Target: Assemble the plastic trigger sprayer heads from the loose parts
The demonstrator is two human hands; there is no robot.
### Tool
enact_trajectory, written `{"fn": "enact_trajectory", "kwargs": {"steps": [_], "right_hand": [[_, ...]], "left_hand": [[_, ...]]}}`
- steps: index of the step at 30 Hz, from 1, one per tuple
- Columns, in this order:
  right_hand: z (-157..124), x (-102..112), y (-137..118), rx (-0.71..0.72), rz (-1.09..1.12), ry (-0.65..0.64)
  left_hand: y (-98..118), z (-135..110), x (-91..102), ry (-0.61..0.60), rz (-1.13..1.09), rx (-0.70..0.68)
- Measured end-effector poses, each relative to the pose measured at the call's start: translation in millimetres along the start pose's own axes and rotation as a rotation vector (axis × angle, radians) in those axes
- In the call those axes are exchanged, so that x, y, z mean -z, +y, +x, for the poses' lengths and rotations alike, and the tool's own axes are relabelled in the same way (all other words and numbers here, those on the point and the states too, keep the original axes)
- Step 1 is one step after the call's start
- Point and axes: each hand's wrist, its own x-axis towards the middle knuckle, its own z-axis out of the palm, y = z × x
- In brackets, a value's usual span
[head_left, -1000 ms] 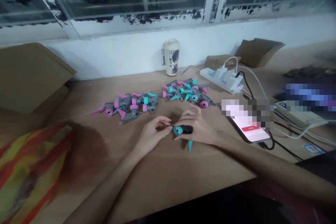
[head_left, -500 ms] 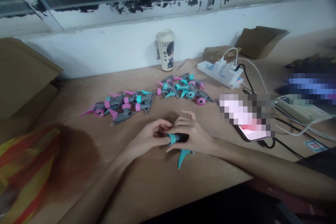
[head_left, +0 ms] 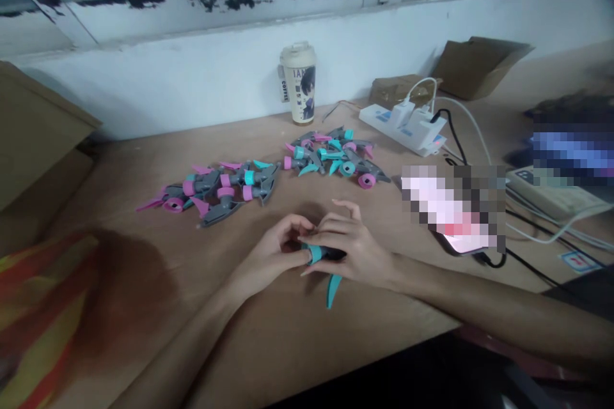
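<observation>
My right hand (head_left: 357, 249) grips a dark spray-nozzle head (head_left: 326, 259) with a teal collar and a teal trigger that hangs down toward the wooden table (head_left: 297, 332). My left hand (head_left: 273, 252) meets it from the left, fingertips pinched on the teal collar end. Both hands hover low over the table's middle. Behind them lie two heaps of grey spray heads: one with pink and teal parts at the left (head_left: 220, 188), another at the centre right (head_left: 333, 156).
A lidded coffee cup (head_left: 297, 83) stands by the white wall. A white power strip (head_left: 403, 128) with plugs and cables lies at the right, beside a lit phone (head_left: 463, 239). Cardboard boxes (head_left: 33, 134) sit at the left, and a red-yellow bag (head_left: 38, 307) at the lower left.
My left hand has closed in onto the collar end of the spray head held by my right hand. The view has tilted down slightly.
</observation>
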Motion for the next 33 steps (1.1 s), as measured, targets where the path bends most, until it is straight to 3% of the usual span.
{"fn": "enact_trajectory", "kwargs": {"steps": [5,17,33], "right_hand": [[-2.5,-2.1,2.3,0.02,-0.022,0.014],[-0.6,-0.2,4.8,-0.004,-0.047,0.001],[-1.8,-3.6,7.9,0.016,-0.082,0.01]], "left_hand": [[-0.9,-1.2,-1.4,-0.013,-0.027,-0.012],[-6.0,-0.7,-9.9,0.148,-0.044,0.004],[0.7,-2.1,-14.6,0.168,-0.038,0.011]]}}
